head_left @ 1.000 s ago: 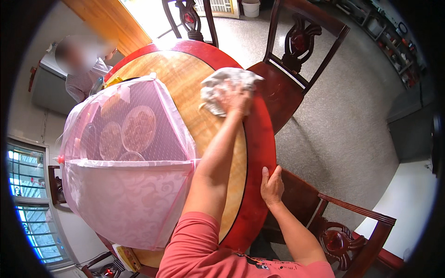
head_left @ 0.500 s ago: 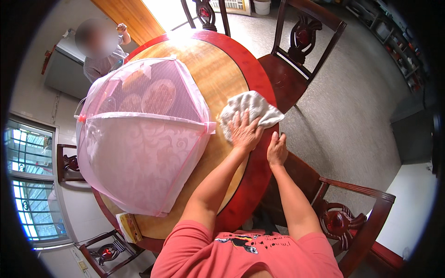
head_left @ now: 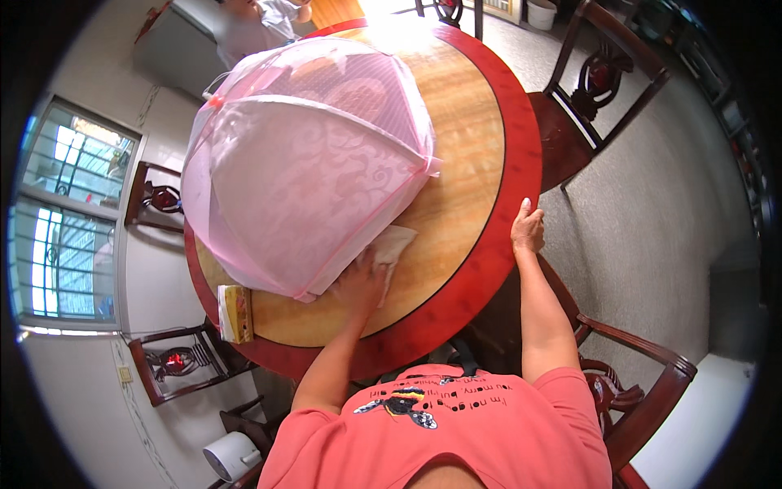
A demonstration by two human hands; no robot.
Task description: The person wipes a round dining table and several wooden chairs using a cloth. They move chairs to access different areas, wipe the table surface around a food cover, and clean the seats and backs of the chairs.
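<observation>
A pale cloth (head_left: pixel 396 243) lies bunched on the round table's wood top, against the lower edge of a pink mesh food cover (head_left: pixel 293 179). My left hand (head_left: pixel 358 281), smeared by motion, presses on the cloth and moves it beside the cover; part of the fingers is hard to make out. At the right, my right hand (head_left: pixel 528 228) grips the red rim of the table (head_left: pixel 515 155), thumb on top and fingers curled round the edge. Through the cover's netting, plate-like round shapes show faintly.
A yellow tissue pack (head_left: pixel 235 314) sits near the table's left edge. Dark carved chairs (head_left: pixel 599 90) surround the table, one close by my right arm (head_left: pixel 635 359). Across the table stands another person (head_left: pixel 265 28). A white pot-like container (head_left: pixel 231 456) is at the lower left.
My left hand has swept the cloth from the table's right rim leftward and nearer, to the food cover's edge. My right hand still holds the rim. The view has shifted.
</observation>
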